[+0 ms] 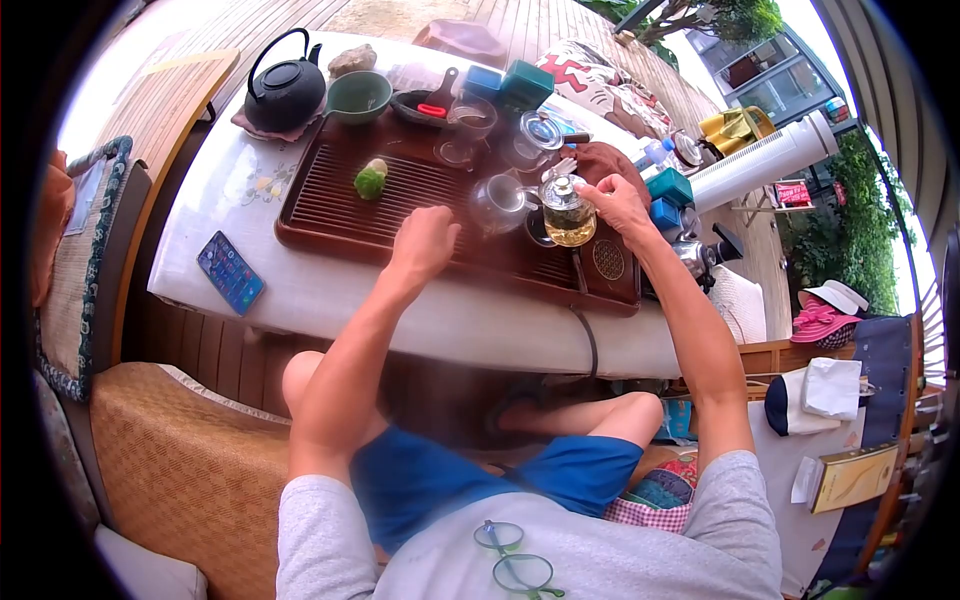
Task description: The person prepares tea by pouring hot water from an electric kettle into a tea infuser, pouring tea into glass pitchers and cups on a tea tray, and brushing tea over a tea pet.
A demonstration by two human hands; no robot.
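Observation:
My right hand (617, 207) grips a small glass teapot (570, 222) by its handle side. The teapot holds pale yellow liquid and stays upright above the right part of a dark wooden tea tray (340, 225). Just left of it stands a clear glass pitcher (495, 207). My left hand (424, 245) is curled into a fist at the tray's near edge, and nothing shows in it. Beyond that fist, a green and white cabbage-shaped figurine (371, 180) sits on the slats. Other glass vessels (470, 120) stand at the tray's far side.
A black kettle (285, 92) and green bowl (359, 96) stand at the far left. A phone (231, 272) lies on the white tablecloth (200, 210). Teal boxes (525, 86) are at the back. A dark hose (590, 345) hangs over the table's front edge.

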